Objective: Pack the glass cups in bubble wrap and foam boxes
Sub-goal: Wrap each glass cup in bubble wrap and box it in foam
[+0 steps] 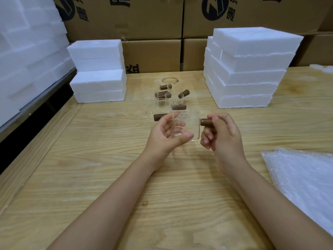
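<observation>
A wooden table (108, 177) filled the view, with printed cardboard boxes (153, 18) stacked along its far side. A tall stack of foam boxes (252, 69) stood far right and a lower stack (97, 83) far left. A sheet of bubble wrap (306, 181) lay at the near right edge. Between the stacks stood a cluster of other cups (162, 103) with brown handles. Nearer, above the table's middle, both hands held one glass cup (191, 127). The left hand (165, 138) curved loosely round its clear body, thumb in front. The right hand (223, 134) pinched its brown handle (206, 122) between thumb and forefinger, its other fingers curled.
</observation>
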A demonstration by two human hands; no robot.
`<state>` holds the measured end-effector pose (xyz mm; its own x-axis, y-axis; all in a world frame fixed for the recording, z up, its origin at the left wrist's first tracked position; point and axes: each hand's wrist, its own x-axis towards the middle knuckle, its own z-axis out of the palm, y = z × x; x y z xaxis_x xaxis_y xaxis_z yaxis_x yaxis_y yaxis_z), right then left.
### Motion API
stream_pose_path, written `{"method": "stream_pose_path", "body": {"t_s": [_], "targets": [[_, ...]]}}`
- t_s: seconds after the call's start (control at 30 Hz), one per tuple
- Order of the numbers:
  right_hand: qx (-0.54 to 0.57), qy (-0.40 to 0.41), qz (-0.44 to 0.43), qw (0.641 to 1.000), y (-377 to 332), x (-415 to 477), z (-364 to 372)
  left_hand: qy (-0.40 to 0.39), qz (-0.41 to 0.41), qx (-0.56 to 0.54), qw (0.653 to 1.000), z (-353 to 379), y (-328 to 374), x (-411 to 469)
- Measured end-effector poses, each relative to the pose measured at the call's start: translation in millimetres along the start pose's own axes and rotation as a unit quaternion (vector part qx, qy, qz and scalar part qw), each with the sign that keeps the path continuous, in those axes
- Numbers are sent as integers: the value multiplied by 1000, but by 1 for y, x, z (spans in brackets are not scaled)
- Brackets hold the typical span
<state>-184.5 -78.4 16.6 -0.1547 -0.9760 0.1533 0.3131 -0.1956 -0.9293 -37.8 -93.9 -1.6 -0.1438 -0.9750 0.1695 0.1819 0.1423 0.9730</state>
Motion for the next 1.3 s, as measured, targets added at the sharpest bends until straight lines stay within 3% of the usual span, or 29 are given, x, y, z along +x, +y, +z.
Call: {"method": "stream_pose_path", "body": {"t_s": [0.1, 0.27, 0.5, 0.67, 0.93, 1.1, 1.3], "targets": [[-51, 48, 46, 996, 4, 5, -2, 23, 39, 75, 996, 2, 0, -4], [-170, 77, 42, 982, 12, 8, -6, 14, 136, 180, 974, 2, 0, -7], [-128, 73, 77, 986, 20, 12, -8, 10, 218, 281, 935, -3, 2, -6], [-163, 61, 0, 985, 23, 9, -8, 30, 232, 285, 929, -4, 3, -6], [-299, 54, -201, 931, 24, -2, -1, 61, 204, 283, 935, -6, -3, -4], [-305, 62, -208, 927, 23, 0, -2, 50, 168, 275, 945, -8, -5, -5], [-260, 76, -129, 954, 29, 5, -4, 38, 194, 276, 940, -6, -2, -8]]}}
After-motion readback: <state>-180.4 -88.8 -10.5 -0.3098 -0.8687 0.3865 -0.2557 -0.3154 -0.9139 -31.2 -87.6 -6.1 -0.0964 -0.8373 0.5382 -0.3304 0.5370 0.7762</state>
